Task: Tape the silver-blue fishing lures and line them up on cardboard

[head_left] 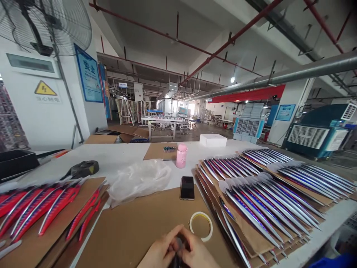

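Note:
My left hand (160,251) and my right hand (195,255) meet at the bottom edge of the view, fingers curled together around a small dark object (177,247) that I cannot make out. They hover over a brown cardboard sheet (136,230). A roll of tape (200,225) lies just beyond my right hand. A black phone (187,187) rests at the far edge of the cardboard.
Red fish-shaped lures (41,210) lie in rows on cardboard at the left. Silver-blue lures (267,197) cover stacked cardboard at the right. A crumpled plastic bag (139,178), a pink bottle (181,156), a white box (213,140) and a black tape dispenser (83,169) sit on the white table (117,156).

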`<state>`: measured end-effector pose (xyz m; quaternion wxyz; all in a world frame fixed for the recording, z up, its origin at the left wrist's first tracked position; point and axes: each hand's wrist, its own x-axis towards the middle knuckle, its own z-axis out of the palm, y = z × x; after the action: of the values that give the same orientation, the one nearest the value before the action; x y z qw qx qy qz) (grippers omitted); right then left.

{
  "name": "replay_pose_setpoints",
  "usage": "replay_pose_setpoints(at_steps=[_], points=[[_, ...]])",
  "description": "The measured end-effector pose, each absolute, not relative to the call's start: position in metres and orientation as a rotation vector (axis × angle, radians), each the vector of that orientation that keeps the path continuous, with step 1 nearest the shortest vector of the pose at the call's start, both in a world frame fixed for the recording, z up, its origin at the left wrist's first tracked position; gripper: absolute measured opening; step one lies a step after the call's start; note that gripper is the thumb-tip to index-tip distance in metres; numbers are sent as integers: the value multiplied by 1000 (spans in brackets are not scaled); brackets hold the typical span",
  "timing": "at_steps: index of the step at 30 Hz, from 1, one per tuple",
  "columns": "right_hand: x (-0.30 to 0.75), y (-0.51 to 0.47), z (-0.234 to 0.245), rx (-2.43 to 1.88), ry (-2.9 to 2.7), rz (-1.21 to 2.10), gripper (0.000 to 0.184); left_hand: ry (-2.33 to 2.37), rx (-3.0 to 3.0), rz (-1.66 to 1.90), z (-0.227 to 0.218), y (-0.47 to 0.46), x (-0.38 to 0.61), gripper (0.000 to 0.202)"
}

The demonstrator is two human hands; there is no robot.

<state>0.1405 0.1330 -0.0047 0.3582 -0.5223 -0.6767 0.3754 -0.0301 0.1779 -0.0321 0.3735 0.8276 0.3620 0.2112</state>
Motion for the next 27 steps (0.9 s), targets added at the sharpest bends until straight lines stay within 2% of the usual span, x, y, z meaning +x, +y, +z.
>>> replay_pose_setpoints(at_steps=[3,6,13,20,22,25,27], points=[[141,133,-6,-1356,-1734,1014,58,941,2101,507,-23,175,-31,71],[141,134,-7,-1347,-1711,1033,60,944,2032,506,-18,172,-31,75],[140,144,-31,-1373,-1616,984,16,1057,1873,582,-29,171,-22,77],[138,135,-19,-1304,-1706,860,17,1014,1714,758,-21,162,-23,75],[137,131,-12,-1307,-1732,849,16,956,1667,784,-16,160,-27,65],[137,130,-7,-1309,-1739,887,15,928,1610,875,-8,159,-34,32],[137,131,-6,-1306,-1741,919,15,951,1611,910,-4,159,-37,21]])
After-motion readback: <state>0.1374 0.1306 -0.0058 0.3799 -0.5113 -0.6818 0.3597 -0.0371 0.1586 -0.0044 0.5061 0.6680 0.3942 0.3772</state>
